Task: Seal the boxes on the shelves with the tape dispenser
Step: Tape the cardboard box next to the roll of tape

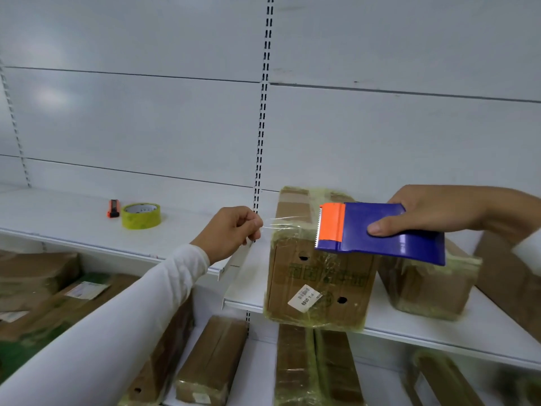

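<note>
L hand pinches tape strip; R hand grips dispenser over white shelf.

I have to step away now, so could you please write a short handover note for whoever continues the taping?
Left hand: pinches the free end of the clear tape, pulled out from the dispenser.
Right hand: holds the blue dispenser over the box on the right shelf.
Spare roll and an orange tool lie on the left shelf.
Done: this box already carries tape wrap.
Left: stick this strip down, cut it, then check the lower boxes.
</note>
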Motion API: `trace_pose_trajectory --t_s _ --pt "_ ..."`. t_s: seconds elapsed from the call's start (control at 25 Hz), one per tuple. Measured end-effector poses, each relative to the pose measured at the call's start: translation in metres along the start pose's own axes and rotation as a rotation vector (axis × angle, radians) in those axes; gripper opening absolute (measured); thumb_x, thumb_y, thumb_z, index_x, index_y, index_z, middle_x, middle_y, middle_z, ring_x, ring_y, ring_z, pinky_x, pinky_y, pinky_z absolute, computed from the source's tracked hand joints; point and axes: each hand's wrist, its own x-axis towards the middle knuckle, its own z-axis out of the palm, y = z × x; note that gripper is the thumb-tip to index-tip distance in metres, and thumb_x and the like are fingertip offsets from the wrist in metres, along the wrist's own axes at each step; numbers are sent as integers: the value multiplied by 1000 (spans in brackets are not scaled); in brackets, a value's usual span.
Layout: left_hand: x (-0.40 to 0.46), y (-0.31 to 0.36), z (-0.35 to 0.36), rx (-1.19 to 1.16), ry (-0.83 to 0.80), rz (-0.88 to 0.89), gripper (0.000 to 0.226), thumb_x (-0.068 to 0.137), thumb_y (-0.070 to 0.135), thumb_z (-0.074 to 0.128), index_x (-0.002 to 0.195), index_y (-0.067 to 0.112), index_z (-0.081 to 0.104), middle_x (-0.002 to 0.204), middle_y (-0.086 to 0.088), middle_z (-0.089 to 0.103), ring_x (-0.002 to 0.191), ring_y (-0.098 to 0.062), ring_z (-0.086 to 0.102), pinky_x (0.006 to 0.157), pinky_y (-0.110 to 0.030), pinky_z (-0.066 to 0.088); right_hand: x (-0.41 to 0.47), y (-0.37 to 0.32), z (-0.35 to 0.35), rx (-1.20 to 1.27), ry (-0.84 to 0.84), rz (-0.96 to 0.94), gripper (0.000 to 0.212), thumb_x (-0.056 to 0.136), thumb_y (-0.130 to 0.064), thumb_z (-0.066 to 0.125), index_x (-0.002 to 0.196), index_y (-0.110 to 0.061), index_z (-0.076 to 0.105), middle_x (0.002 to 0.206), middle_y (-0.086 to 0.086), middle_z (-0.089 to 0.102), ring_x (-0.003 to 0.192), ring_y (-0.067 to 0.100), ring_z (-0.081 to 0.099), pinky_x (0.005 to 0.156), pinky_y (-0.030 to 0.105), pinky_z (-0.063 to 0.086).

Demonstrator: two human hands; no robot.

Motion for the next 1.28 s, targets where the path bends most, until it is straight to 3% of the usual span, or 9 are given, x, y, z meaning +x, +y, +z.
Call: trace_pose_trajectory --t_s 0.32,0.48,0.64,0.76,0.88,0.96,1.08,1.2,1.28 --pt "12 -13 20 86 12 -66 19 86 33 66 87 15 62 67 1 69 62 -9 62 64 -33 52 13 -4 4 18 -32 98 79 61 -67 65 96 3 67 83 13 74 64 16 67 58 21 47" --pt "7 -15 15 289 193 65 43 85 41 66 123 33 49 61 8 63 62 -2 59 69 -24 49 16 -2 5 39 -32 88 71 62 -67 66 91 -2 68 78 9 75 61 13 67 54 18 47" --pt "6 -7 28 397 23 350 42 93 51 48 129 31 55 71 11 65 66 -5 59 71 -26 49 17 0 6 46 -29 73 69 60 -68 66 89 -5 68 78 6 75 61 13 68 54 17 47" --pt "11 -9 36 354 -20 318 44 91 50 53 129 30 56 94 10 68 80 -8 61 77 -27 49 17 2 6 52 -24 77 67 64 -66 66 90 -4 69 79 7 75 63 14 68 56 20 48" --pt "13 -12 37 114 -101 226 41 89 39 60 128 26 58 94 10 67 82 -8 62 77 -25 49 17 2 8 67 -25 75 59 65 -65 66 83 -9 68 74 3 74 60 11 67 54 18 47" --pt "15 -7 27 310 -178 255 46 88 50 55 129 31 56 90 8 64 81 -15 61 72 -29 49 19 -1 9 64 -23 68 59 63 -65 66 81 -10 66 74 5 73 59 12 65 53 17 46" --pt "30 7 14 965 8 462 76 80 79 31 141 34 38 92 6 50 83 -16 52 65 -29 41 21 -6 8 42 -39 67 69 62 -67 64 90 -4 68 85 12 75 65 15 66 57 19 46" --pt "38 15 28 799 -182 570 69 89 62 37 146 24 32 134 -2 48 119 -20 45 98 -35 41 20 -5 9 47 -43 80 62 62 -67 64 86 -10 68 77 6 74 60 11 66 55 17 47" --pt "37 7 43 564 -328 489 51 96 40 48 142 18 41 145 0 42 131 -17 39 110 -38 33 20 -1 11 68 -44 86 51 67 -65 65 79 -15 66 68 -1 72 54 7 64 51 15 45"
